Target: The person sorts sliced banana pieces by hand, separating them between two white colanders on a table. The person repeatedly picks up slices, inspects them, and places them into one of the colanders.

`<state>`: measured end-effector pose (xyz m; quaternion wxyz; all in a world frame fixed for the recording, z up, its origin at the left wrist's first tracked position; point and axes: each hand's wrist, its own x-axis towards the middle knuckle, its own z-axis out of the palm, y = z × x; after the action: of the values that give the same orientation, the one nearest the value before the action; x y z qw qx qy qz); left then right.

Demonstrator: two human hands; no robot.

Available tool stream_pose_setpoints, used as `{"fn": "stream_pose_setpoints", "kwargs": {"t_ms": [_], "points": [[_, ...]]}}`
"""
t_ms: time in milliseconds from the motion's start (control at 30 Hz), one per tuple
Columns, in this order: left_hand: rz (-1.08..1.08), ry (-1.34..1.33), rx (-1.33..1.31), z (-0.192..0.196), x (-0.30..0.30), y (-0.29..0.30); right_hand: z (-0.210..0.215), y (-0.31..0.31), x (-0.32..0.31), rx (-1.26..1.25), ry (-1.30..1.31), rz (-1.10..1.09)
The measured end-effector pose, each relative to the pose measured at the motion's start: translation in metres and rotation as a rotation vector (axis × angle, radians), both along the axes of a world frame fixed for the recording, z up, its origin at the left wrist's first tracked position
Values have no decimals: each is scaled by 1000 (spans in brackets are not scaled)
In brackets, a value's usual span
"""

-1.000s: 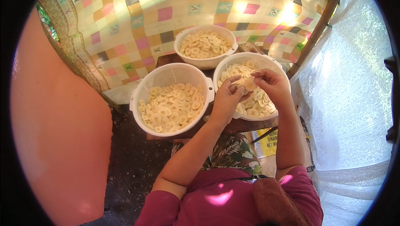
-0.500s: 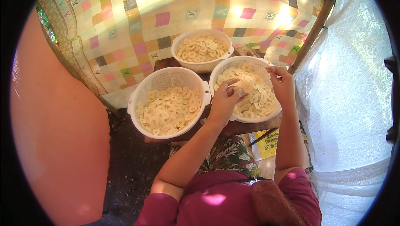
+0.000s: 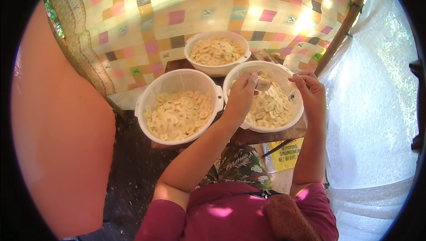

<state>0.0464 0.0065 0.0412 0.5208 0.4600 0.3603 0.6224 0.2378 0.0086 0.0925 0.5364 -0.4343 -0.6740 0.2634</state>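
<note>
White bowls (image 3: 179, 81) hold pale yellow slices (image 3: 177, 114) before a multicoloured checkered cloth (image 3: 177, 14).

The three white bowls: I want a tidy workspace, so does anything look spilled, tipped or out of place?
Nothing stands out. All three white bowls sit upright with the pale slices inside them, none spilled. The left hand holds one slice over the right bowl; the right hand is beside it.

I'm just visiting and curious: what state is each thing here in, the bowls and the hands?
Left bowl: holds pale slices, untouched.
Far bowl: holds pale slices, untouched.
Right bowl: holds slices, both hands over it.
Left hand: pinching one slice.
Right hand: fingers curled, raised above the bowl; whether it holds anything is unclear.
</note>
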Motion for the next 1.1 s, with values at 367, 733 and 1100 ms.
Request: {"fn": "stream_pose_setpoints", "kwargs": {"t_ms": [367,733,1100], "points": [[-236,-200,-157,14,-5,-6,-7,-12,-33,121,-225,77],[-229,1442,-196,-8,-203,13,-6,7,6,41,25,-135],[-527,1841,344,-67,-225,8,-25,16,-3,-18,-2,-151]]}}
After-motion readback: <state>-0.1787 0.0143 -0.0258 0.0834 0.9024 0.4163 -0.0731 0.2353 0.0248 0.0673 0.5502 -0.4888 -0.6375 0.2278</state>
